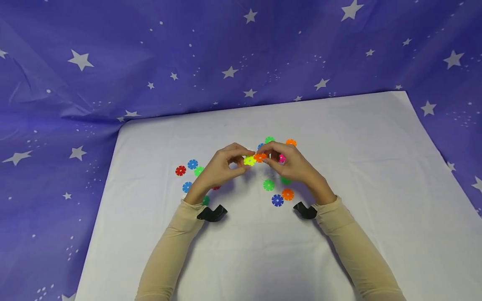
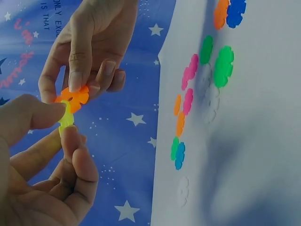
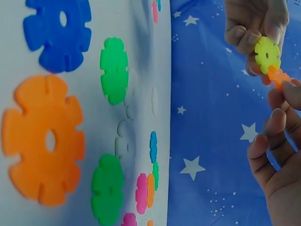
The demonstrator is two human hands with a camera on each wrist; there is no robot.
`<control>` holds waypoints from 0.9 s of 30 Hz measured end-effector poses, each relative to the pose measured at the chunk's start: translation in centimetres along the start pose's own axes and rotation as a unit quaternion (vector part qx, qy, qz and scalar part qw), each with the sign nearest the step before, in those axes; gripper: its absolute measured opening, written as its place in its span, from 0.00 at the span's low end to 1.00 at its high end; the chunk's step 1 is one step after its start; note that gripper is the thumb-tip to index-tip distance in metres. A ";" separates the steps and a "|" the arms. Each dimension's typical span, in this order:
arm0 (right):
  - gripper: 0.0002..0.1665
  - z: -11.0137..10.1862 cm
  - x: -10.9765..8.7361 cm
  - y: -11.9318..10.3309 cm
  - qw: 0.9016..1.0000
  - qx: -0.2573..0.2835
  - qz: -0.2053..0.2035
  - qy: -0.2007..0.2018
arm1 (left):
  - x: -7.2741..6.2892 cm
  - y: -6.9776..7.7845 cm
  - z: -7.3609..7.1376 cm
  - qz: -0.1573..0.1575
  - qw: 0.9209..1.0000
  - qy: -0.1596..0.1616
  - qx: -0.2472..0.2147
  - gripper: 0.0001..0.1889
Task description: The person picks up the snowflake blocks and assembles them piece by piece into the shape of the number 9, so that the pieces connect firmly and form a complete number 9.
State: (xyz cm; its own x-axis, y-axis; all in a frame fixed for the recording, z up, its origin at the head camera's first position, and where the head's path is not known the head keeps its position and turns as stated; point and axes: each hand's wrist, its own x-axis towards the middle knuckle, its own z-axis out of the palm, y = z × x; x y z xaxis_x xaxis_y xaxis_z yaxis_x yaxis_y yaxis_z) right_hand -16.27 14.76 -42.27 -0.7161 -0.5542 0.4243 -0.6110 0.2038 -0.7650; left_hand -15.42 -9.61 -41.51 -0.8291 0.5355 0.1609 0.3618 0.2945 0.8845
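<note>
The yellow disc [image 1: 249, 161] and the orange disc [image 1: 260, 158] are located between the two hands, raised above the worktop [image 1: 241, 259]. The left hand [image 1: 221, 167] has a narrow grip: thumb and forefinger pinch the yellow disc. The right hand [image 1: 291, 163] also has a narrow grip, its thumb and fingers pinching the orange disc. Each disc lies inward of the hand that holds it; seen from the head, yellow is on the left, orange on the right and slightly farther from the person. The discs are round and have no long axis of their own; together they form a short row running left to right, with their notched rims meeting in the middle. Critical relation: the angle between the two disc planes. The left wrist view presents the orange face broadly and the yellow disc nearly edge-on; the right wrist view presents the yellow face and a foreshortened orange disc. The planes therefore cross rather than lie flat together. Depth of slot engagement cannot be told, as fingertips mask part of the joint. Of the loose discs on the worktop, the green disc [image 1: 268, 185], with the dark blue disc [image 1: 277, 200] beyond it toward the person, lies nearer the right hand; the red disc [image 1: 180, 170] lies outward of the left hand.
</note>
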 end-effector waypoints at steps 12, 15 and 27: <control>0.17 0.4 -0.1 0.4 0.998 -0.050 0.034 0.017 | 0.1 0.1 0.4 -0.147 0.987 0.020 -0.064 0.19; 0.17 0.5 -0.2 0.6 0.998 -0.054 0.031 0.019 | 0.1 0.0 0.6 -0.164 0.983 0.019 -0.081 0.20; 0.14 0.6 -0.3 0.6 0.999 -0.031 0.005 0.017 | 0.1 0.1 0.5 -0.101 0.993 -0.011 -0.052 0.16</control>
State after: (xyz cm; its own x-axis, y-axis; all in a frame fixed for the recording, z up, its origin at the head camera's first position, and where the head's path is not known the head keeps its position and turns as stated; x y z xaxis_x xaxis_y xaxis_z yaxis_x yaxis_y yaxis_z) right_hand -16.25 14.54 -43.10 -0.7326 -0.5238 0.4347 -0.6232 0.2593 -0.7378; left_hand -15.25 -9.12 -41.61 -0.8700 0.4919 -0.0341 0.1415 0.3153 0.9384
